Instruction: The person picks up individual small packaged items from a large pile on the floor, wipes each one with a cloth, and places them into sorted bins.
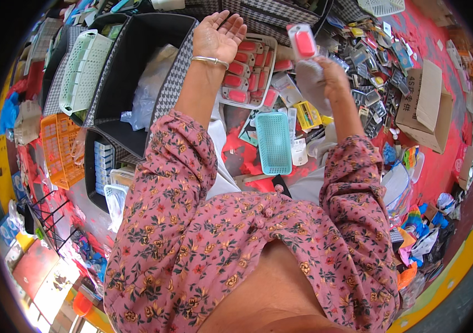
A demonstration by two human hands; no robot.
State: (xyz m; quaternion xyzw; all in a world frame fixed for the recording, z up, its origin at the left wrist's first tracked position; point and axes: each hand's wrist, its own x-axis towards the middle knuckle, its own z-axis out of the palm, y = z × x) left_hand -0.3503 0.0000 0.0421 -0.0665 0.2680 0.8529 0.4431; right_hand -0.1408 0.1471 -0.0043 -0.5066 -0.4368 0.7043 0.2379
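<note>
My left hand [217, 38] is palm up and empty, its fingers apart and slightly curled, beside a white basket [273, 62]. That basket holds several small packs [238, 67] with red fronts. My right hand [333, 79] grips a similar red-fronted blister pack [304, 42] by its lower end, raised to the right of the basket. A grey rounded shape [311, 79], perhaps a foot, shows just left of that hand. In front of me is a turquoise basket [274, 143], with a yellow package [306, 115] to its right.
Houndstooth-patterned black storage boxes [161, 89] stand on the left, one with clear plastic bags inside. A pale green basket [85, 72] and an orange basket [62, 150] lie beyond. Many small packaged goods [372, 69] cover the red floor at right, near an opened cardboard box [426, 108].
</note>
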